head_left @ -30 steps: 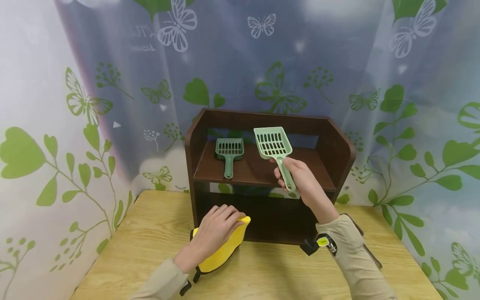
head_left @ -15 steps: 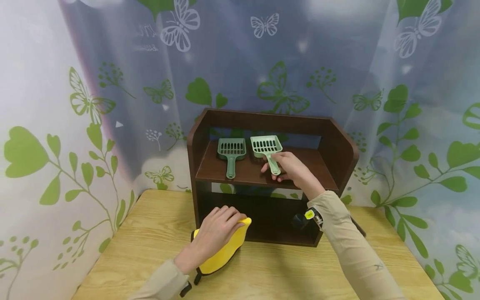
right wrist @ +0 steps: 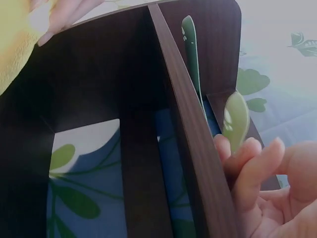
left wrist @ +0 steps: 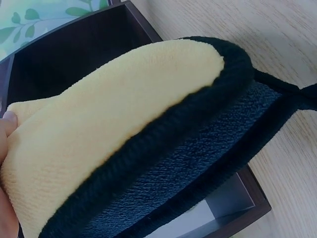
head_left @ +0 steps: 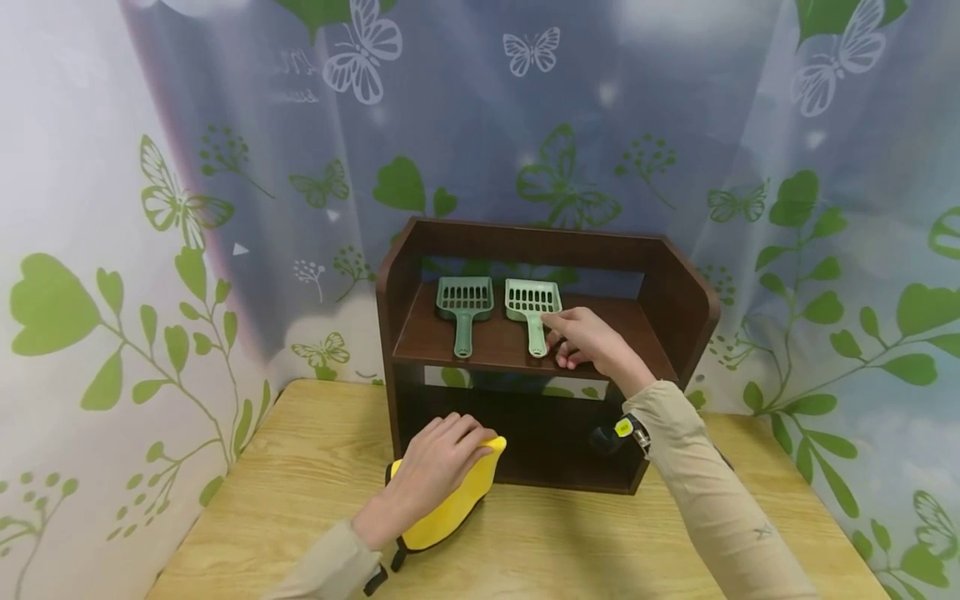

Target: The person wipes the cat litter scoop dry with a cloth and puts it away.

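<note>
My left hand [head_left: 433,468] grips a folded yellow cleaning cloth [left wrist: 124,94] with a dark grey reverse, black edging and a loop, in front of the shelf unit. On the upper board, a light green litter scoop [head_left: 533,300] lies flat with its handle toward me. My right hand [head_left: 592,340] is just right of that handle, fingers loosely bent, fingertips at or touching its side. In the right wrist view, the scoop's handle end [right wrist: 236,116] shows beyond the fingertips. A dark green litter scoop [head_left: 464,300] lies to the left, parallel to the light one.
The dark brown two-tier shelf [head_left: 517,360] stands on a light wood table [head_left: 322,467]. Its side panels and back rail rise around the upper board. A curtain [head_left: 480,125] with leaf and butterfly prints hangs close behind.
My right hand has lowered the light green litter scoop onto the upper board beside the dark one, and its grip has loosened. The left hand still holds the cloth in place.
</note>
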Motion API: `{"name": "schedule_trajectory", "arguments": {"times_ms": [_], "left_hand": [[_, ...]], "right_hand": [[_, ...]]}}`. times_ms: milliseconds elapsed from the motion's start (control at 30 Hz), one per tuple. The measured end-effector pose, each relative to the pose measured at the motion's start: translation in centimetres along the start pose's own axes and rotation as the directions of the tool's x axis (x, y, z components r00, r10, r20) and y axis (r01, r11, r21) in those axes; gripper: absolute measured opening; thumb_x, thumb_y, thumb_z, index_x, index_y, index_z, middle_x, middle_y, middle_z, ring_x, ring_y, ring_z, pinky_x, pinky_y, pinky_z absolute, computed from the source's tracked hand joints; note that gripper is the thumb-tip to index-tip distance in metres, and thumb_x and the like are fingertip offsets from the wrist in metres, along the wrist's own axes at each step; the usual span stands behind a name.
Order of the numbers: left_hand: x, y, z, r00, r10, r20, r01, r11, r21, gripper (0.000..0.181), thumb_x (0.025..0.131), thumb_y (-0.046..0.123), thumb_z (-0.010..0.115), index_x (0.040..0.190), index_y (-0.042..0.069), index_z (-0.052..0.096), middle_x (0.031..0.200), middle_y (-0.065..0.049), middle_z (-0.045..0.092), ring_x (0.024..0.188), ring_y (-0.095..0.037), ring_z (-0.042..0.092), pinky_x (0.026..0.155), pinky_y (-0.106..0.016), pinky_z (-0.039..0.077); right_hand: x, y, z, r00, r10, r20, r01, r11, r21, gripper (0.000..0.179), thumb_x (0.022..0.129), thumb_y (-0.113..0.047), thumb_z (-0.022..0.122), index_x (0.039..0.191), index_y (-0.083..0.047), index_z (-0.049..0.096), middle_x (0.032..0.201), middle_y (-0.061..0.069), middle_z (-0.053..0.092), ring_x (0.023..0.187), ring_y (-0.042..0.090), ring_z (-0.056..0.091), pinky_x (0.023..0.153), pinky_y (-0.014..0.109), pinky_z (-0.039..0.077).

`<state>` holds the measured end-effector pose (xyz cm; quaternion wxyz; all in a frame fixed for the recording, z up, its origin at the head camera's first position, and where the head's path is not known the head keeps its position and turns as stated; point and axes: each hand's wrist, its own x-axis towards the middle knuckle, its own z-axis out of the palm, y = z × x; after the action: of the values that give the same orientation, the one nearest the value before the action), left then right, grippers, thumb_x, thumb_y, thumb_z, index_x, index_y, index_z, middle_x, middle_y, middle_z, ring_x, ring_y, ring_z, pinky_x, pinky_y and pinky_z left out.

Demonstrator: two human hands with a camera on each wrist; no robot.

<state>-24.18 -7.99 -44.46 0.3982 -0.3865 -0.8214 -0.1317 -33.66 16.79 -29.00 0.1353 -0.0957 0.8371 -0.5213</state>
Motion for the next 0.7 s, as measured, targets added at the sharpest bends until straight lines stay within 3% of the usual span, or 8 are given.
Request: {"name": "schedule_trajectory", "arguments": {"times_ms": [133, 300, 500, 700], "left_hand": [[0.2, 0.1, -0.2, 1.0, -0.005, 0.006, 0.005, 1.0, -0.005, 0.016, 0.093, 0.024, 0.074, 0.106, 0.015, 0.073, 0.095, 0.005, 0.064, 0.079, -0.011, 0.056, 0.062, -0.021, 0.039], [0.3, 0.1, -0.1, 1.0, -0.008, 0.002, 0.008, 1.0, -0.003, 0.016, 0.096, 0.026, 0.071, 0.108, 0.016, 0.072, 0.096, 0.005, 0.064, 0.079, -0.01, 0.056, 0.062, -0.02, 0.039], [0.4, 0.2, 0.0, 1.0, -0.002, -0.012, 0.002, 1.0, -0.007, 0.016, 0.097, 0.027, 0.069, 0.108, 0.016, 0.072, 0.095, 0.006, 0.063, 0.078, -0.01, 0.055, 0.061, -0.019, 0.038], [0.5, 0.5, 0.2, 1.0, -0.01, -0.004, 0.01, 1.0, -0.024, 0.016, 0.095, 0.025, 0.072, 0.108, 0.015, 0.072, 0.095, 0.005, 0.064, 0.078, -0.01, 0.055, 0.061, -0.02, 0.039]], "right_hand": [[-0.8, 0.5, -0.6, 0.999, -0.036, -0.023, 0.035, 0.999, -0.019, 0.045, 0.108, -0.027, 0.047, 0.14, 0.004, 0.048, 0.077, 0.006, 0.059, 0.05, 0.01, 0.051, 0.048, 0.023, 0.044], [-2.6, 1.2, -1.2, 0.978, -0.136, -0.16, 0.13, 0.99, -0.045, 0.039, 0.108, -0.027, 0.05, 0.13, 0.004, 0.055, 0.074, 0.005, 0.056, 0.051, 0.011, 0.052, 0.048, 0.025, 0.046], [-4.8, 2.4, -1.6, 0.904, -0.303, -0.302, 0.307, 0.951, -0.037, 0.038, 0.107, -0.03, 0.052, 0.118, 0.005, 0.062, 0.073, 0.003, 0.058, 0.056, 0.011, 0.057, 0.05, 0.026, 0.052], [-6.8, 4.7, -2.4, 0.81, -0.436, -0.391, 0.488, 0.872, 0.037, 0.038, 0.107, -0.028, 0.054, 0.106, 0.009, 0.063, 0.074, 0.001, 0.064, 0.064, 0.013, 0.064, 0.053, 0.026, 0.053]]}}
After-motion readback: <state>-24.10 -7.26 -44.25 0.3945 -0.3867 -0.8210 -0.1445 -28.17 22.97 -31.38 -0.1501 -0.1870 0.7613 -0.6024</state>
